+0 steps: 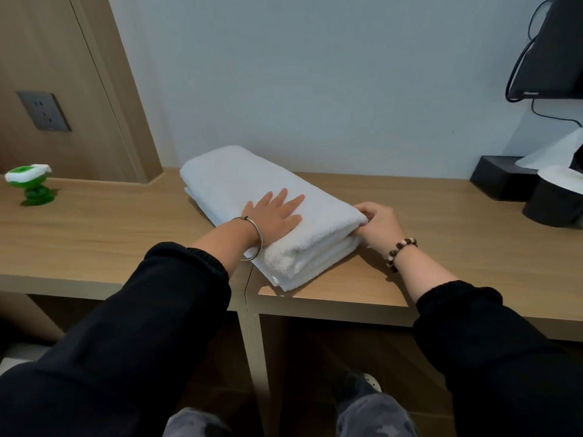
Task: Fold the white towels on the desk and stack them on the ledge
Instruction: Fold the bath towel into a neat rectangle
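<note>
In the head view, a folded white towel (pixel 271 203) is lying on the wooden desk (pixel 94 234) at the middle of the frame. Its long axis is running diagonally, from the upper left by the pale wall down toward the lower right and the desk's front edge. The short end facing the lower right is showing several stacked layers.

The left hand (pixel 276 214) is resting flat on top of the towel's nearer half. Its fingers are lying straight and slightly spread, pointing toward the upper right. A metal bangle (pixel 254 239) is hanging on that wrist.

The right hand (pixel 380 225) is sitting at the towel's right corner, with its curled fingers and thumb pinching the top layer there. A bead bracelet (pixel 402 252) is circling that wrist. Both arms are wearing black sleeves.

At the left edge a green and white plastic object (pixel 30 184) is standing on the desk, well apart from the towel, with a grey wall socket (pixel 44 111) above it. At the right edge a black tissue box (pixel 501 179) is sitting beneath a dark screen (pixel 552 48).
</note>
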